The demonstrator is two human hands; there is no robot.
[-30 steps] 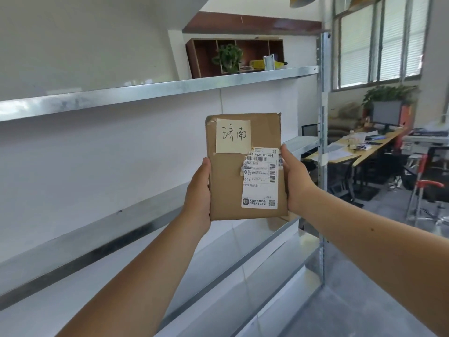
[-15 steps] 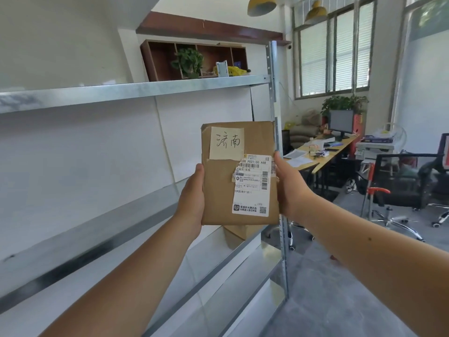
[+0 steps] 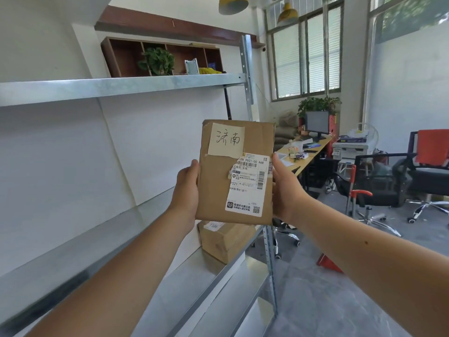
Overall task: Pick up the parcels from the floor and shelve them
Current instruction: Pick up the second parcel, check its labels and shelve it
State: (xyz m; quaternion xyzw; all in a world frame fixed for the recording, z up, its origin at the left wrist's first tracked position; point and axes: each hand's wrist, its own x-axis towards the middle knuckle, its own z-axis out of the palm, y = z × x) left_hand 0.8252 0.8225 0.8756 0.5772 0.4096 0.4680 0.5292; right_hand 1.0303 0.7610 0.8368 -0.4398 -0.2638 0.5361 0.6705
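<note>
A flat brown cardboard parcel stands upright in front of me, with a yellow handwritten note near its top and a white shipping label on its right half. My left hand grips its left edge and my right hand grips its right edge. The metal shelf rack runs along my left. A second brown parcel lies on the middle shelf board, just below and behind the held one, near the rack's right end.
The rack's upright post stands right behind the held parcel. Beyond it are a long desk with a monitor, black and red office chairs and a grey floor. A wooden wall cabinet with a plant hangs above.
My view has swung right along the rack. The second parcel on the middle shelf has come into sight below the held one. Both hands keep the same hold.
</note>
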